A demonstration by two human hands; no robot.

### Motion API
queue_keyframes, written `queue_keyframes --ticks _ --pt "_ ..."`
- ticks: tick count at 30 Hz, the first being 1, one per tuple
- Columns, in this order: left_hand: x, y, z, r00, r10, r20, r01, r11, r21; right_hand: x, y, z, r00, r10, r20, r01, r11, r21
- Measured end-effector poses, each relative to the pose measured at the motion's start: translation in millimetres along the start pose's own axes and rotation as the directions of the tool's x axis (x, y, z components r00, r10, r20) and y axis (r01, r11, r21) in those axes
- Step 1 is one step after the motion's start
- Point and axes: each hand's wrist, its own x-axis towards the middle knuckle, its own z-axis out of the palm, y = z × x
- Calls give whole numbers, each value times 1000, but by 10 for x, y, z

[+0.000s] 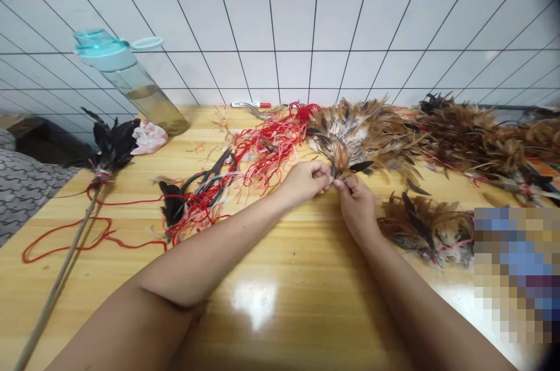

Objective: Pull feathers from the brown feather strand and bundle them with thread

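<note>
My left hand (308,179) and my right hand (357,203) meet over the middle of the table, fingertips pinched close together. Between them is a small tuft of brown feathers (340,156), its lower ends at my fingertips. A dark feather sticks out to the right above my right thumb. Just behind lies a large pile of brown and white feathers (371,126). Right of my right hand rests a brown feather bundle (426,231) bound with pinkish string. Left of my left hand spreads a tangle of red yarn (273,146).
Black-handled scissors (210,175) lie among the yarn. At left, a stick (72,254) carries black feathers (114,140) at its top, with red yarn trailing from it. A blue-lidded bottle (144,91) and a red-white marker (250,105) stand near the tiled wall. More brown feathers (476,137) lie right.
</note>
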Motion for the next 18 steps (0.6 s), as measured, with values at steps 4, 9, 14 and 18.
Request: queue_keyframes --ticks 4,9,14,18 --pt "-13 12 20 1000 3 14 -3 1000 23 -10 3 -7 1000 -21 -7 21 999 -48" --pt "-8 12 -5 991 131 18 -132 986 104 5 8 -16 996 -66 54 70 994 -79" --pt "29 -9 -84 989 36 146 -3 975 -222 33 15 -24 982 -127 139 132 991 -31" --pt "61 -26 -158 971 19 237 39 971 -236 30 19 -14 972 -159 171 165 986 -22"
